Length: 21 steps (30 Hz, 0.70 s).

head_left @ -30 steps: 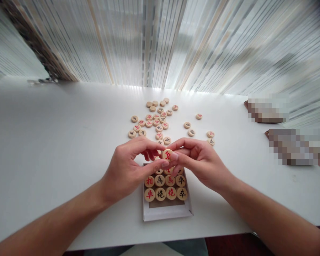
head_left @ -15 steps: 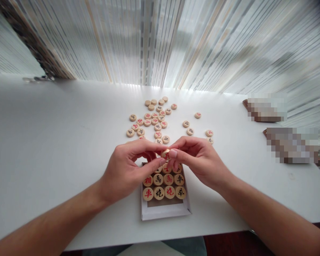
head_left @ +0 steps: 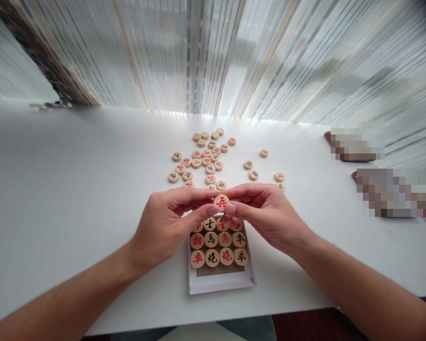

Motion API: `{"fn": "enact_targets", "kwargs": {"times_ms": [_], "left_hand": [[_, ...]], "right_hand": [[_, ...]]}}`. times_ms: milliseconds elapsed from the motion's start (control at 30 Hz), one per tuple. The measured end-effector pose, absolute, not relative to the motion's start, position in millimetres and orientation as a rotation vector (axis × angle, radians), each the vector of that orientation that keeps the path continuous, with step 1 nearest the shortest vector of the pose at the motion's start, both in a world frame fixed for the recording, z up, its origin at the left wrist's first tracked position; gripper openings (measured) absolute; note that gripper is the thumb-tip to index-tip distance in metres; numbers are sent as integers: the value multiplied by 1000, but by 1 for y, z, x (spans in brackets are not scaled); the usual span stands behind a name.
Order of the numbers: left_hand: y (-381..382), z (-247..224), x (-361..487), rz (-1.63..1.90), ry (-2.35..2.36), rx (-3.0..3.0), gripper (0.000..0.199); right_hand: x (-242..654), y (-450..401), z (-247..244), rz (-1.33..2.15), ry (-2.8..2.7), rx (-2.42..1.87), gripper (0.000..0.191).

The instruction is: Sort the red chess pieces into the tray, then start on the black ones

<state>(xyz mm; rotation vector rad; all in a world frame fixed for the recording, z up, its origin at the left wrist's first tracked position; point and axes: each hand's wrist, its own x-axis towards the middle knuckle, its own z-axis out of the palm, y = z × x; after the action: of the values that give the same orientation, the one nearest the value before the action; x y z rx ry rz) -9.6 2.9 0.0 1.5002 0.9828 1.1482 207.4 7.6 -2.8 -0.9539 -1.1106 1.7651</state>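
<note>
Looking down through the head view, I see both hands meeting over a small box, with a single red soldier xiangqi piece (head_left: 220, 203) between them. The left hand (head_left: 168, 215) has its thumb and forefinger closed narrowly at one edge of the piece; the right hand (head_left: 266, 208) pinches the opposite edge, its thumb lapping onto the face. The piece is held above the far part of the open white box (head_left: 222, 283), its character turned toward the person.

In the box, xiangqi pieces sit in rows, faces up. Nearest the person are a red chariot (head_left: 198, 258), a black cannon (head_left: 212, 258), a red cannon (head_left: 226, 256) and a black soldier (head_left: 241, 256). Behind those come a red elephant (head_left: 197, 240), a black horse (head_left: 210, 239), a red horse (head_left: 226, 239) and a black chariot (head_left: 239, 239). Another row is partly hidden by the fingers.

Beyond the hands, loose pieces (head_left: 210, 168) lie scattered on the white table (head_left: 74, 189), a few showing plain faces. A striped curtain (head_left: 170, 57) hangs behind.
</note>
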Motion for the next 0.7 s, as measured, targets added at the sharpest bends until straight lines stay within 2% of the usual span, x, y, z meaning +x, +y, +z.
{"fn": "enact_targets", "kwargs": {"times_ms": [233, 467, 700], "left_hand": [[1, 0, -10, 1199, 985, 1619, 19], [1, -2, -10, 1188, 933, 1521, 24], [-1, -7, -7, 1198, 887, 1494, 18]], "right_hand": [[206, 7, -1, 1754, -1124, -967, 45], [205, 7, 0, 1710, -1159, -927, 39], [211, 2, -6, 1505, -1350, -1112, 41]]}}
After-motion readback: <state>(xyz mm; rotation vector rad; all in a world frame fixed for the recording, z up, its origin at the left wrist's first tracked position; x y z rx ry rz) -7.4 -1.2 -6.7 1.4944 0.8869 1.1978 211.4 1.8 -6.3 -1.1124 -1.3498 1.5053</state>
